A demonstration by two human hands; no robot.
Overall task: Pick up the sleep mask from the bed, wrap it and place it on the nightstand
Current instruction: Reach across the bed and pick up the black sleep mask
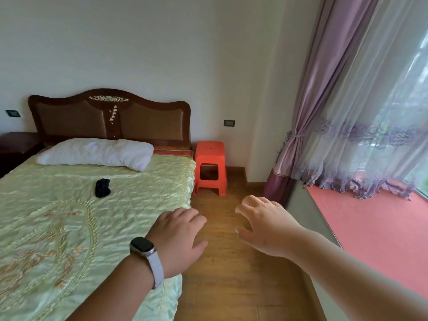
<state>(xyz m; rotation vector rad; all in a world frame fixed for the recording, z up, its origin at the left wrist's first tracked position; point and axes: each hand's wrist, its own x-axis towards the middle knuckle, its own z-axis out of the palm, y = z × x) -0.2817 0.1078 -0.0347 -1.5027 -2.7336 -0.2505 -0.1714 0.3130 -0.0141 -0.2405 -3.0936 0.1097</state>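
Observation:
A small black sleep mask [102, 187] lies on the pale green embroidered bedspread [58, 205], below the white pillow [97, 154]. My left hand [179, 237], with a watch on its wrist, hovers over the bed's right edge, fingers apart and holding nothing. My right hand [264, 224] is held out over the wooden floor, fingers spread and curled, also holding nothing. Both hands are well short of the mask, to its lower right. A dark wooden nightstand [16, 144] stands at the bed's far left side.
An orange plastic stool [210, 166] stands beside the headboard [108, 117] on the right. A strip of wooden floor [231, 262] runs between the bed and a raised red window ledge [370, 223]. Purple and sheer curtains [335, 112] hang at the right.

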